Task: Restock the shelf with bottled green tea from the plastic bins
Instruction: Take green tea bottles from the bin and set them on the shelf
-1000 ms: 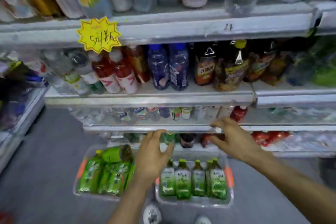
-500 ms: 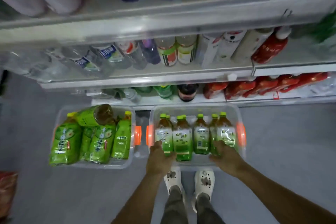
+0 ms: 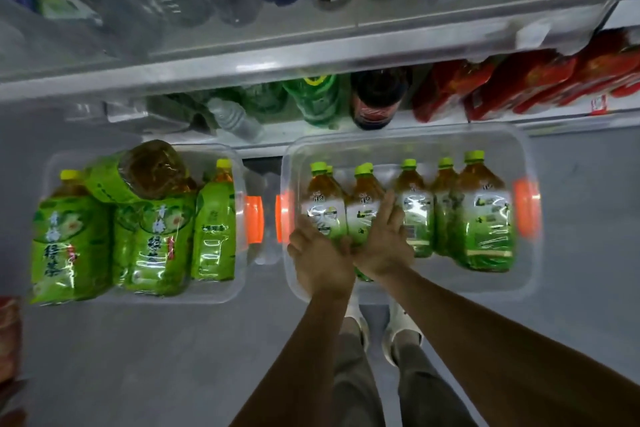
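Two clear plastic bins with orange handles stand on the grey floor below the shelf. The right bin [image 3: 519, 282] holds several green tea bottles [image 3: 485, 218] with green caps. My left hand [image 3: 322, 260] is closed around the base of the leftmost bottle [image 3: 322, 204]. My right hand [image 3: 384, 239] wraps the second bottle [image 3: 363, 208], its fingers reaching into the gap beside the third. The left bin [image 3: 221, 149] holds larger green-labelled tea bottles [image 3: 156, 239], with one lying across the top.
The bottom shelf row [image 3: 450, 123] carries a green bottle [image 3: 318, 97], a dark cola bottle [image 3: 377, 97] and red packs [image 3: 519, 80]. The shelf above [image 3: 277, 59] overhangs the bins. My feet in white shoes [image 3: 401, 326] stand just behind the right bin. A red object [image 3: 8, 333] sits at far left.
My view dropped from the shelves to the bins. Both hands came down into the right bin. The right hand then shifted left from the rightmost bottles to the second bottle, beside the left hand.
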Motion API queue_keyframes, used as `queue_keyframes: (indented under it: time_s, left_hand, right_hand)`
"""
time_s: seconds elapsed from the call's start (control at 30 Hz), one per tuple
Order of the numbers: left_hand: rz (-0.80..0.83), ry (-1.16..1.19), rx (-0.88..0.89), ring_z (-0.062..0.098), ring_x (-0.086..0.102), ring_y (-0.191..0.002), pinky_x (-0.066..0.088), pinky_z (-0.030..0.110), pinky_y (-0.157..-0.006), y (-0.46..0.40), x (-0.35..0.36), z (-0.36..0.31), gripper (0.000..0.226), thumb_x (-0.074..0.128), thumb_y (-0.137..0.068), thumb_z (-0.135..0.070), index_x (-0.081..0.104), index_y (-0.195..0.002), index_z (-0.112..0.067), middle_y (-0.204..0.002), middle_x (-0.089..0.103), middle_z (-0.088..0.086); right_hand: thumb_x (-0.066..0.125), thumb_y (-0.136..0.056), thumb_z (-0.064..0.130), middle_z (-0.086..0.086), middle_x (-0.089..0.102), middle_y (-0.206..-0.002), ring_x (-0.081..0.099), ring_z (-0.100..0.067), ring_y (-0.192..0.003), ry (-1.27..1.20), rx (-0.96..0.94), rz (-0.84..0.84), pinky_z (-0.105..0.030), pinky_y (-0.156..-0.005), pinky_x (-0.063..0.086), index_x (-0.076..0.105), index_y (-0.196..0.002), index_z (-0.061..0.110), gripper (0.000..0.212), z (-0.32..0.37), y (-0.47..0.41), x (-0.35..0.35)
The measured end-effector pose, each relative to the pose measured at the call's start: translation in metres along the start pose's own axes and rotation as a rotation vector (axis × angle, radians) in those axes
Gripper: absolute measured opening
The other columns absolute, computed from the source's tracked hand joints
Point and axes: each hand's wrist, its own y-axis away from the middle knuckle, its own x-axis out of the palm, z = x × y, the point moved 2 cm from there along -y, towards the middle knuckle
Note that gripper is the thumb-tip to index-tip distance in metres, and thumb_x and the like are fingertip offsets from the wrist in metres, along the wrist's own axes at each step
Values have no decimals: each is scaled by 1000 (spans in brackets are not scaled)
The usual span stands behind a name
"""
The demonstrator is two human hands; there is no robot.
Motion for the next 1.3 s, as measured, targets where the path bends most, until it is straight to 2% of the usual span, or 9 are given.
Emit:
queue_keyframes:
  time_s: [0.33, 0.5, 0.7, 0.83, 0.93, 1.0, 1.07, 1.13, 1.3]
  left_hand:
    - [62, -41, 22, 36, 42, -132, 41, 42, -103, -30, 15, -13, 112, 71, -89, -41, -12, -158, -12, -146, 32, 18]
    - [71, -46, 1, 42, 46, -127, 47, 49, -95, -40, 17, -15, 115, 77, -83, -43, -8, -158, -23, -145, 29, 16]
    - [188, 148, 5, 42, 44, -132, 43, 51, -107, -31, -7, -13, 116, 83, -75, -31, 2, -158, -22, -147, 32, 17]
    - [198, 347, 1, 35, 46, -131, 43, 45, -109, -3, -31, -15, 121, 87, -65, -29, 9, -157, -23, -144, 36, 14]
    - [154, 538, -29, 29, 57, -118, 50, 50, -102, 21, -60, -18, 110, 92, -56, -23, 27, -146, -28, -130, 51, 6]
    - [164, 623, -48, 23, 61, -103, 55, 44, -95, 43, -90, -23, 87, 89, -66, -8, 40, -136, -20, -114, 58, 2]
    - [182, 712, -21, 14, 62, -82, 59, 27, -67, 62, -117, -26, 57, 83, -74, 1, 49, -114, -20, -95, 61, -2]
    - [193, 794, -3, 11, 65, -80, 56, 23, -53, 82, -145, -30, 57, 84, -74, -1, 48, -114, -19, -92, 66, -1]
    - [220, 894, 93, 24, 71, -99, 56, 47, -93, 130, -216, -45, 80, 90, -48, -27, 55, -120, -28, -105, 74, 2]
  right_hand:
    - [76, -71, 56, -14, 22, -148, 35, -36, -131, 122, -43, -136, -53, -90, 51, -26, -148, 28, 131, -24, -9, -11]
    - [80, -69, 49, -17, 34, -137, 38, -37, -127, 25, -66, -134, -50, -88, 51, -18, -150, 28, 129, -27, -12, -10]
    - [88, -63, 21, -13, 19, -159, 25, -37, -144, -191, -61, 43, -52, -106, 43, -12, -154, 29, 136, -38, -7, -59]
    - [85, -66, 11, -6, 23, -156, 27, -29, -143, -390, -66, 100, -36, -111, 35, 0, -153, 28, 124, -42, 20, -96]
    - [88, -63, 16, -7, 33, -152, 35, -29, -138, -523, -14, 153, -39, -112, 36, 5, -154, 23, 124, -42, 49, -126]
    - [92, -52, 26, -4, 45, -143, 46, -28, -131, -571, -9, 189, -42, -109, 41, 15, -152, 21, 127, -36, 73, -148]
    - [92, -37, 35, -3, 57, -133, 57, -27, -119, -621, -27, 201, -45, -102, 48, 29, -144, 20, 126, -31, 96, -169]
    - [93, -43, 25, -3, 62, -124, 61, -25, -112, -703, -58, 205, -44, -95, 52, 40, -134, 19, 105, -24, 119, -192]
    - [87, -54, 9, -8, 72, -106, 70, -27, -97, -845, -236, 331, -44, -85, 56, 54, -120, 20, 75, 1, 180, -257]
